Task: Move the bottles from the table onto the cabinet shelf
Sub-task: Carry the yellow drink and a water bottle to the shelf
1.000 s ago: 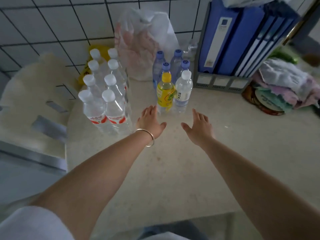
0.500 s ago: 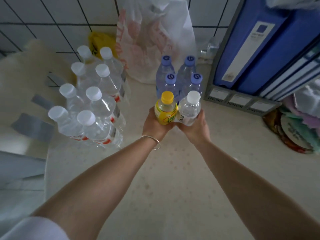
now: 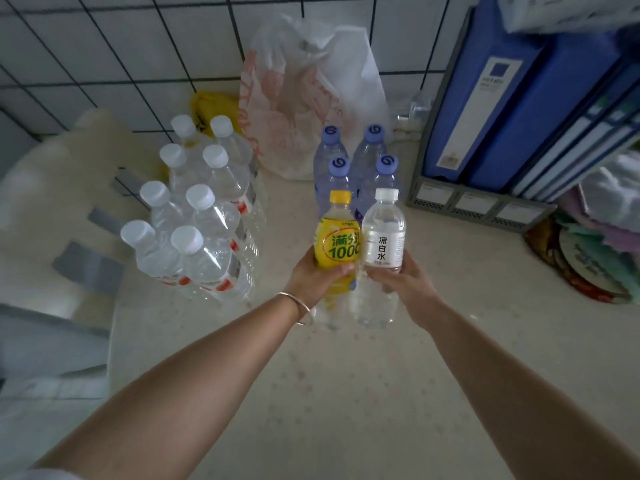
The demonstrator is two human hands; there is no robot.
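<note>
My left hand (image 3: 313,280) grips a yellow-labelled drink bottle (image 3: 336,242) with a yellow cap. My right hand (image 3: 407,289) grips a clear water bottle (image 3: 383,237) with a white cap and white label. Both bottles are held side by side, upright, lifted just above the pale table (image 3: 346,393). Behind them stand several blue-capped bottles (image 3: 356,164). To the left stands a pack of several clear white-capped bottles (image 3: 197,216). No cabinet shelf is in view.
A white plastic bag (image 3: 311,98) leans on the tiled wall at the back. Blue binders in a grey file rack (image 3: 502,109) stand at the right, with folded cloths (image 3: 602,216) beside them. A pale chair (image 3: 52,209) is at the left.
Both hands reached forward, closed on the two front bottles, and have now lifted them toward me, off the table.
</note>
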